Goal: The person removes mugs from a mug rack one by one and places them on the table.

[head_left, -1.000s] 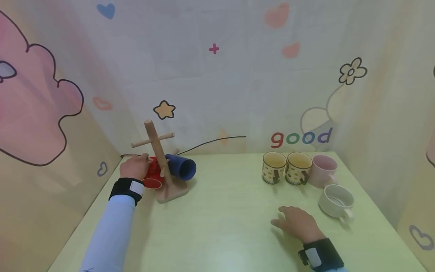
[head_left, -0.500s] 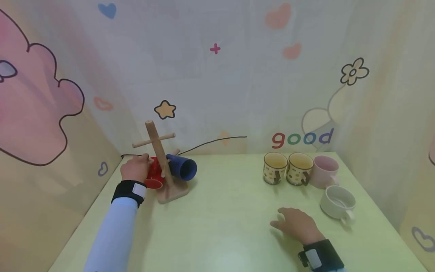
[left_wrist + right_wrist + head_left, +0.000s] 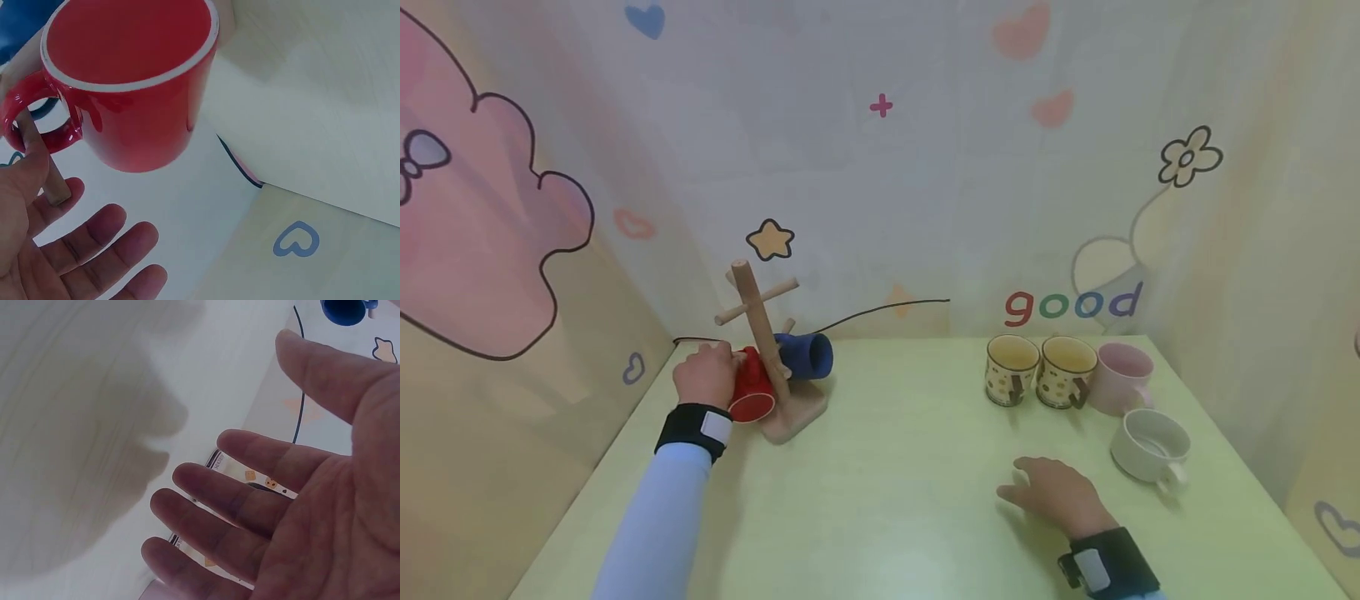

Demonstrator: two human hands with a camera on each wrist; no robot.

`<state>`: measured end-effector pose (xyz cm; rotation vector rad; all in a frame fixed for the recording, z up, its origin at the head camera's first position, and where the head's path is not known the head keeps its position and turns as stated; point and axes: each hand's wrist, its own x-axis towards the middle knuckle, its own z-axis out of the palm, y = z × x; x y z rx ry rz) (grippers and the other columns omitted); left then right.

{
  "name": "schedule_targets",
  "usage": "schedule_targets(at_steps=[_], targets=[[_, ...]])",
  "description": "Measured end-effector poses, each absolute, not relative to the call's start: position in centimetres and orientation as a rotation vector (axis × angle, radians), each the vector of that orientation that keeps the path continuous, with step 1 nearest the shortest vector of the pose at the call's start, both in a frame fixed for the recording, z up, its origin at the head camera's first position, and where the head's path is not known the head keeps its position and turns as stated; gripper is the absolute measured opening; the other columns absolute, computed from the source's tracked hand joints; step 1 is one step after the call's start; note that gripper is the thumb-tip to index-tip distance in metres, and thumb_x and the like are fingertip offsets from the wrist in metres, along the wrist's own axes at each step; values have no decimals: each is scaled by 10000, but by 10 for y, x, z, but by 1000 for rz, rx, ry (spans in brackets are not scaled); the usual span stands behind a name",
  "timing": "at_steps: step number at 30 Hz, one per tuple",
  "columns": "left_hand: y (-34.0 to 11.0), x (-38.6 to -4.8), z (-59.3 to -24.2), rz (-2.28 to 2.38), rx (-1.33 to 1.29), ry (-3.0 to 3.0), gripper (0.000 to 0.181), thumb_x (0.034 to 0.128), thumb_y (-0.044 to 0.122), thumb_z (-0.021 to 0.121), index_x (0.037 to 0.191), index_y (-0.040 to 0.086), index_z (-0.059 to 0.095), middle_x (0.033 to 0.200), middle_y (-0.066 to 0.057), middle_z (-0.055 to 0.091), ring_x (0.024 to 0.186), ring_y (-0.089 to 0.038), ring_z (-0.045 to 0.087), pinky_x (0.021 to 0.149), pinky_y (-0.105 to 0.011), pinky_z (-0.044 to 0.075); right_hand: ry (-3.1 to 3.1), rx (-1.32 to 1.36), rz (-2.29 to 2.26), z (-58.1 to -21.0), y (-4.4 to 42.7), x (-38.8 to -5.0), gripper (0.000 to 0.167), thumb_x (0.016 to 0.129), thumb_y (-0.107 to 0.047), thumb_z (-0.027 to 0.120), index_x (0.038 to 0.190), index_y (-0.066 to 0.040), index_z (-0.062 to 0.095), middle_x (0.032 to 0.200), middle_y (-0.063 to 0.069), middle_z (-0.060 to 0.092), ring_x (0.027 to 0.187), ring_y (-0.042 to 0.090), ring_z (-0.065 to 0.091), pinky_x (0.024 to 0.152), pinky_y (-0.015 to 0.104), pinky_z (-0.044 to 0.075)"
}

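Note:
At the left stands a wooden mug tree (image 3: 763,329) with several pegs. My left hand (image 3: 704,375) pinches the end of one low peg (image 3: 56,184) between thumb and index finger, the other fingers spread. On that peg a red mug (image 3: 752,390) hangs by its handle, its white-edged round end toward me. A blue mug (image 3: 808,356) hangs on the tree's right side, lying sideways. My right hand (image 3: 1060,496) hovers above the table at the right, fingers extended and holding nothing, nearest to a white cup (image 3: 1150,446).
Two yellow patterned mugs, one outer (image 3: 1011,371) and one inner (image 3: 1066,372), stand at the back right beside a pink mug (image 3: 1120,379). A printed cloth (image 3: 865,183) walls the back and sides of the pale table (image 3: 880,467).
The mug tree has turned on its base, its pegs swinging round, and the red and blue mugs have shifted with it. My left hand moves slightly right; the right hand stays put.

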<state>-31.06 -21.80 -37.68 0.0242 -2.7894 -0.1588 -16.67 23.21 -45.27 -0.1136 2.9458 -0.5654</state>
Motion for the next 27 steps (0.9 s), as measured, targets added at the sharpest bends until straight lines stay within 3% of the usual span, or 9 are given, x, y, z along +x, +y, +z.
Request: schedule_targets(at_steps=[16, 27], targets=[[-206, -307, -377, -75, 110, -2884, 434, 1004, 347, 587, 1083, -70, 677, 895, -251, 614, 807, -408, 624, 691, -542, 566, 2932, -133, -524, -454, 231, -168, 605, 900, -437, 674, 1248, 54, 618, 1190, 262, 644, 1140, 479, 570, 930, 618, 445], [-208, -302, -387, -260, 193, -2892, 467, 1010, 356, 570, 1224, -60, 582, 1037, -277, 588, 921, -434, 597, 751, -566, 552, 2917, -131, -534, -452, 227, -166, 591, 897, -426, 677, 1240, 53, 623, 1191, 258, 645, 1156, 475, 563, 938, 614, 443]])
